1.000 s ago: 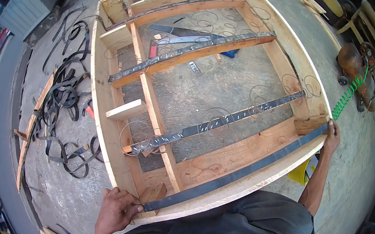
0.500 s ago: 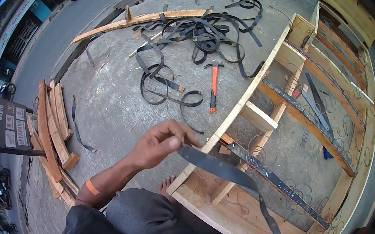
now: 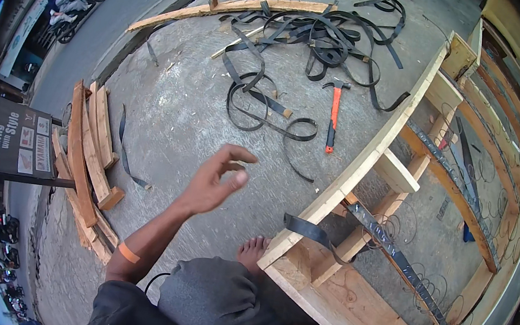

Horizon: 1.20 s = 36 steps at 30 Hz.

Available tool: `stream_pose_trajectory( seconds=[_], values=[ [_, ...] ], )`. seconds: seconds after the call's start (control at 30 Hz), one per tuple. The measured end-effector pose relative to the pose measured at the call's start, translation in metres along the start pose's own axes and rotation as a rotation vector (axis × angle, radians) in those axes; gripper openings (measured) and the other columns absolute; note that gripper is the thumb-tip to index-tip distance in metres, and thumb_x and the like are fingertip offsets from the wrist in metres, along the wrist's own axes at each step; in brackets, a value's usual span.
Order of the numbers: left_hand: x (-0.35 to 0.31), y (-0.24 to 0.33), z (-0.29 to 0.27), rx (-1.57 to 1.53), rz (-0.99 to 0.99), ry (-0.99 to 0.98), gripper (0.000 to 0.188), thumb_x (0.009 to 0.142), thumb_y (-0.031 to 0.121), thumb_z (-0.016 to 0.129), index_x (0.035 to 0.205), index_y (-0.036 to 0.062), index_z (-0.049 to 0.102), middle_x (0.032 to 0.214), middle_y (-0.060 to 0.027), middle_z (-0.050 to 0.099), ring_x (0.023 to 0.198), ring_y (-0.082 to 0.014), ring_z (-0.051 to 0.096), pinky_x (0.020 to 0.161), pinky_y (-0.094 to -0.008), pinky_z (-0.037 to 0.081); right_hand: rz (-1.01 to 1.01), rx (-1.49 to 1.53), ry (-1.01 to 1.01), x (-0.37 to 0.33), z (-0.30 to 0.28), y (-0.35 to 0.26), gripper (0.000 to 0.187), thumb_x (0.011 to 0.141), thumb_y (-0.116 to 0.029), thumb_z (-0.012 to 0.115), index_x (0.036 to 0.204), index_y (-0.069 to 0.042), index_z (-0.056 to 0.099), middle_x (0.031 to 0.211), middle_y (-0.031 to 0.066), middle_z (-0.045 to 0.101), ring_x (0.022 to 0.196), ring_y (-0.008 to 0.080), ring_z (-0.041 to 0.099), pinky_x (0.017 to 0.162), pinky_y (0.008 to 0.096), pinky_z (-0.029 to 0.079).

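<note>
My left hand (image 3: 217,180) is raised over the concrete floor, its fingers curved and apart, with nothing in it. To its right, a black strap (image 3: 309,228) lies over the near left rail of a long wooden frame (image 3: 341,189), one end curling outside and the rest hanging into the frame. Another dark strap, dotted with staples, runs along a crossbar (image 3: 398,263) inside the frame. Thin wire springs (image 3: 388,227) stand around that bar. My right hand is out of view.
Beyond my hand an orange-and-black hammer (image 3: 334,116) lies near a tangled heap of black straps (image 3: 333,45). Curved wooden pieces (image 3: 96,149) are stacked at the left beside a dark sign board (image 3: 6,138). A long wooden strip (image 3: 227,10) lies near the road. My bare foot (image 3: 252,252) is beside the frame.
My left hand has let go of the black strap and opened. The strap has dropped onto the frame's rail. The whole view has shifted, moving the scene rightward.
</note>
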State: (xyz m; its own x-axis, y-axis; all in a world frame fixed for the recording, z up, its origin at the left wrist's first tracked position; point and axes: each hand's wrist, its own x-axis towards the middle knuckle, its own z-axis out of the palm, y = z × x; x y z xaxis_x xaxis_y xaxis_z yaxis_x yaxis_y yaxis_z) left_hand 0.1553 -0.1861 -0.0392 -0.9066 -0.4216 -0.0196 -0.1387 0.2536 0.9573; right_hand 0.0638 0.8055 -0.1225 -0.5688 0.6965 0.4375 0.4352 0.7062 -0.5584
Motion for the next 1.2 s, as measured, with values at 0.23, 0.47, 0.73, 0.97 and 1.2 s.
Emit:
stream_pose_trajectory(
  seconds=[0.23, 0.47, 0.73, 0.97, 1.2],
  values=[
    [-0.009, 0.002, 0.053, 0.069, -0.020, -0.287, 0.052, 0.099, 0.043, 0.068, 0.126, -0.0001, 0.057, 0.103, -0.0074, 0.065, 0.099, -0.0225, 0.064, 0.089, -0.0369, 0.051, -0.108, -0.053, -0.021, 0.012, -0.013, -0.010, 0.053, 0.105, -0.046, 0.051, 0.130, -0.003, 0.068, 0.127, 0.0229, 0.068, 0.109, 0.0417, 0.066, 0.092, 0.0480, 0.055],
    [-0.101, -0.134, -0.180, 0.048, -0.199, 0.985, 0.038, 0.106, 0.041, 0.059, 0.106, 0.0022, 0.061, 0.080, -0.0032, 0.059, 0.074, -0.0126, 0.059, 0.072, -0.0291, 0.050, -0.206, -0.097, -0.058, -0.007, -0.010, -0.010, 0.051, 0.107, -0.044, 0.050, 0.134, -0.004, 0.065, 0.125, 0.0225, 0.069, 0.108, 0.0417, 0.067, 0.089, 0.0462, 0.056],
    [-0.069, -0.216, -0.150, 1.046, -0.293, 0.775, 0.059, 0.087, 0.005, 0.068, 0.141, -0.0059, 0.046, 0.135, -0.0324, 0.051, 0.127, -0.0490, 0.050, 0.110, -0.0507, 0.040, -0.125, -0.129, -0.017, -0.013, -0.014, -0.031, 0.051, 0.104, -0.043, 0.052, 0.129, -0.002, 0.068, 0.120, 0.0243, 0.070, 0.105, 0.0418, 0.067, 0.088, 0.0473, 0.055],
    [0.125, -0.160, 0.017, 1.166, 0.219, 0.108, 0.043, 0.091, 0.018, 0.071, 0.131, 0.0067, 0.060, 0.134, -0.0196, 0.059, 0.137, -0.0431, 0.046, 0.115, -0.0512, 0.036, -0.241, -0.256, -0.009, -0.015, -0.012, -0.052, 0.060, 0.099, -0.050, 0.049, 0.118, 0.002, 0.073, 0.102, 0.0268, 0.070, 0.089, 0.0433, 0.067, 0.076, 0.0506, 0.054],
    [0.083, -0.005, 0.049, 0.514, 0.294, -0.335, 0.016, 0.097, 0.019, 0.065, 0.095, 0.0025, 0.064, 0.081, -0.0162, 0.065, 0.069, -0.0369, 0.065, 0.063, -0.0496, 0.047, -0.653, -0.178, -0.214, -0.072, -0.033, -0.284, 0.057, 0.104, -0.045, 0.057, 0.142, -0.002, 0.058, 0.135, 0.0218, 0.064, 0.119, 0.0350, 0.064, 0.097, 0.0448, 0.054]
  ],
)
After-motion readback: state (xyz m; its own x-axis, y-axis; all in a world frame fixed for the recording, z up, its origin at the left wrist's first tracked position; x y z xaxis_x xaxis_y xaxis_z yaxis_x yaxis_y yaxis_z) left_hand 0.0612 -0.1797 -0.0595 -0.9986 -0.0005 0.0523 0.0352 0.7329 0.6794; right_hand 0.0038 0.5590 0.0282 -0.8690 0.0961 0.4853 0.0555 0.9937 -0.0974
